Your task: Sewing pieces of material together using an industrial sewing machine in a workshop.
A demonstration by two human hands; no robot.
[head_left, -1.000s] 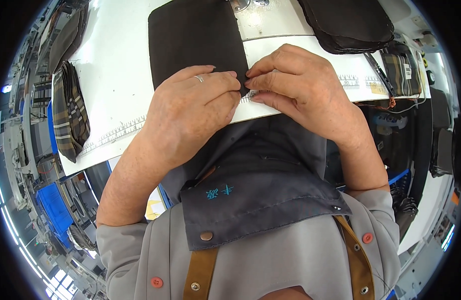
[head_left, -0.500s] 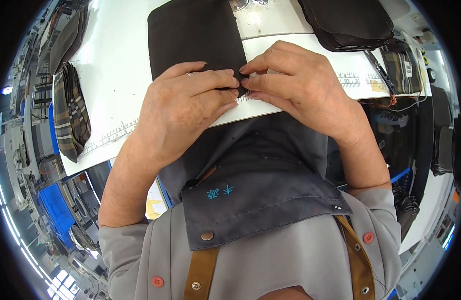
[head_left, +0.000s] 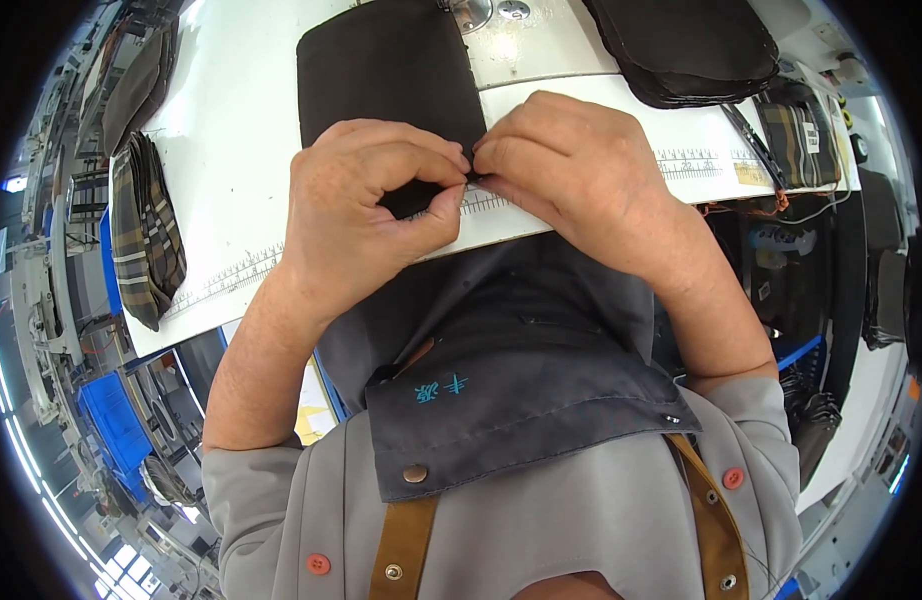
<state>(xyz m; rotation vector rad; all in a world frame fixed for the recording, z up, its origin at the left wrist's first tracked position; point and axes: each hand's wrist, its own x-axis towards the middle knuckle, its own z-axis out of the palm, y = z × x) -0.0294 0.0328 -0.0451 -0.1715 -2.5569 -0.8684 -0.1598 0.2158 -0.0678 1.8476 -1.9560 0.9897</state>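
A black fabric piece (head_left: 386, 75) with rounded corners lies on the white table in front of me. At its near right corner my left hand (head_left: 346, 205) is closed, thumb and forefinger pinched together on the fabric edge. Close beside it, my right hand (head_left: 581, 160) pinches the same corner, fingers bunched and fingertips almost touching the left ones. The exact bit of cloth between the fingertips is mostly hidden. Under the hands, a printed ruler strip (head_left: 486, 200) runs along the table's near edge.
A stack of dark fabric pieces (head_left: 686, 45) lies at the far right. Near it are a slim black tool (head_left: 756, 145) and plaid fabric (head_left: 796, 140). Folded plaid pieces (head_left: 141, 230) hang over the table's left side. A shiny metal plate (head_left: 471, 14) sits beyond the black piece.
My left fingers have gone from lying flatter on the fabric to a rounded pinch at its corner. My right fingers have curled in closer. The black fabric has barely shifted.
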